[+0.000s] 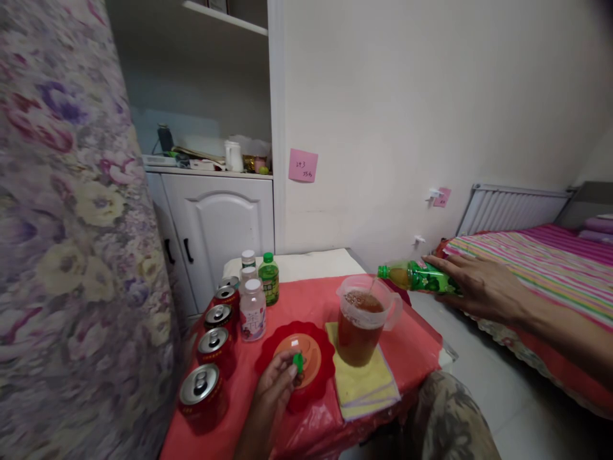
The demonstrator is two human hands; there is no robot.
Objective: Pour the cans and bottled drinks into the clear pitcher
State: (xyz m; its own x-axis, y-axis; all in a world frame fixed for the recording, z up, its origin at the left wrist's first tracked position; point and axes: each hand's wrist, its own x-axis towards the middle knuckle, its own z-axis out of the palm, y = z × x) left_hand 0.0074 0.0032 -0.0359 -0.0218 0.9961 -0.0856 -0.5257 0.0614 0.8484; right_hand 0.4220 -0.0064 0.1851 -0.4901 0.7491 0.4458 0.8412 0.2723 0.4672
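Note:
My right hand is wrapped round a green-labelled drink bottle, tipped on its side with the mouth toward the left. A thin stream runs from it into a clear plastic pitcher, which holds brown, tea-like liquid with foam on top. The pitcher stands on a folded yellow cloth. In my left hand a small green bottle cap is pinched between thumb and fingers. That hand is over a red scalloped plate with an orange middle.
Several red drink cans line the table's left side. Beside them stand white-capped bottles and a green-capped bottle. A red cover lies on the table. A bed is at right, a floral curtain at left.

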